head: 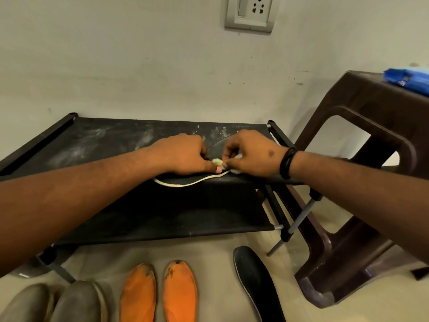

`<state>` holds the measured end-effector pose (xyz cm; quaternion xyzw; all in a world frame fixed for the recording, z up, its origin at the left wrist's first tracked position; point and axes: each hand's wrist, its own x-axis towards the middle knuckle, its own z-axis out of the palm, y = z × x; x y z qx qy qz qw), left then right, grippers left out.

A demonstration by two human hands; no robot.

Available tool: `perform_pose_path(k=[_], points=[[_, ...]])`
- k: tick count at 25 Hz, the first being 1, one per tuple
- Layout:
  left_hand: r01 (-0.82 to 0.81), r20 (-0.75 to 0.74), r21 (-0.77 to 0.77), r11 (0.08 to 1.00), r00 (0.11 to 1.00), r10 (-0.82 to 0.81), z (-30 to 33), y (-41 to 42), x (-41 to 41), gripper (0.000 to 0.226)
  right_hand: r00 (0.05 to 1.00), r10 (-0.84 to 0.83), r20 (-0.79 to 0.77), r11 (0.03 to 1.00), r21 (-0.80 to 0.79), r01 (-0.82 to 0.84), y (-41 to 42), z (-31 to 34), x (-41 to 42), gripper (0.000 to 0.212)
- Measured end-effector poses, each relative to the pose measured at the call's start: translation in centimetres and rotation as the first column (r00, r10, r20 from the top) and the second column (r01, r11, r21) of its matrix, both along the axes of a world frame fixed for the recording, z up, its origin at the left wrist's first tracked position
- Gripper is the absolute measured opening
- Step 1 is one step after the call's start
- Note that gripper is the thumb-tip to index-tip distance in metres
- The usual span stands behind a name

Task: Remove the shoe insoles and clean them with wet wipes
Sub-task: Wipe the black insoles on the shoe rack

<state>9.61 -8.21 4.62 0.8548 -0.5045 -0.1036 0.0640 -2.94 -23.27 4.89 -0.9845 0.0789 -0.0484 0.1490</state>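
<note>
On the black rack top (104,140), insole (185,181) lengthwise left-right, left hand (183,154) pinning it, right hand (253,156) pinching wipe (217,161).

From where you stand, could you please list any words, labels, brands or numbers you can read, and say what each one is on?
None can be read.
Blue packet on the brown plastic stool: white print, too blurred and cut off by the frame edge.
Wall socket: no visible lettering.
Insoles, shoes and rack: no visible lettering.
</note>
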Motion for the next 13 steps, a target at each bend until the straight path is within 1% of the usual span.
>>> perform_pose_path(k=[1, 2, 4, 5, 6, 8, 9, 10, 11, 12, 13], points=[[-0.004, -0.003, -0.002, 1.0, 1.0, 0.004, -0.3, 0.1, 0.0, 0.063, 1.0, -0.014, -0.019, 0.998, -0.069, 0.012, -0.2, -0.5, 0.4, 0.008], [-0.01, -0.013, -0.007, 1.0, 1.0, 0.01, -0.5, 0.2, 0.0, 0.063, 0.996, -0.082, -0.023, 0.986, -0.145, 0.078, -0.9, -0.8, 0.8, 0.011], [-0.018, -0.017, -0.004, 1.0, 1.0, 0.018, -0.9, 0.4, -0.1, 0.065, 0.969, -0.248, 0.009, 0.929, -0.28, 0.241, -2.0, -0.8, 1.3, 0.015], [-0.018, -0.009, -0.004, 1.0, 1.0, 0.018, -1.0, 0.4, -0.2, 0.068, 0.964, -0.264, 0.023, 0.921, -0.292, 0.259, -1.9, -0.9, 1.5, 0.014], [-0.019, -0.002, -0.009, 1.0, 1.0, 0.019, -1.2, 0.4, -0.2, 0.068, 0.975, -0.221, 0.018, 0.94, -0.263, 0.218, -1.1, -1.0, 1.6, 0.013], [-0.022, 0.024, -0.022, 1.0, 0.999, 0.022, -1.3, 0.5, -0.3, 0.058, 0.998, -0.062, -0.025, 0.988, -0.141, 0.058, 1.1, -1.2, 1.5, 0.01], [-0.023, 0.04, -0.025, 0.999, 0.999, 0.024, -1.3, 0.5, -0.3, 0.053, 0.999, -0.022, -0.037, 0.994, -0.106, 0.017, 1.4, -1.2, 1.4, 0.009], [-0.019, 0.047, -0.029, 0.999, 0.999, 0.02, -1.3, 0.4, -0.3, 0.051, 0.997, -0.057, -0.044, 0.993, -0.107, 0.052, 0.9, -1.0, 1.6, 0.01], [-0.015, 0.047, -0.024, 1.0, 0.999, 0.016, -1.3, 0.4, -0.3, 0.053, 0.989, -0.142, -0.043, 0.981, -0.138, 0.135, 0.0, -0.8, 1.7, 0.011], [-0.01, 0.045, -0.019, 1.0, 0.999, 0.011, -1.4, 0.4, -0.4, 0.055, 0.972, -0.233, -0.029, 0.95, -0.218, 0.222, -0.9, -0.6, 1.8, 0.012], [-0.009, 0.046, -0.012, 1.0, 0.999, 0.01, -1.4, 0.4, -0.3, 0.054, 0.958, -0.286, -0.009, 0.921, -0.277, 0.273, -1.3, -0.6, 1.9, 0.013]])
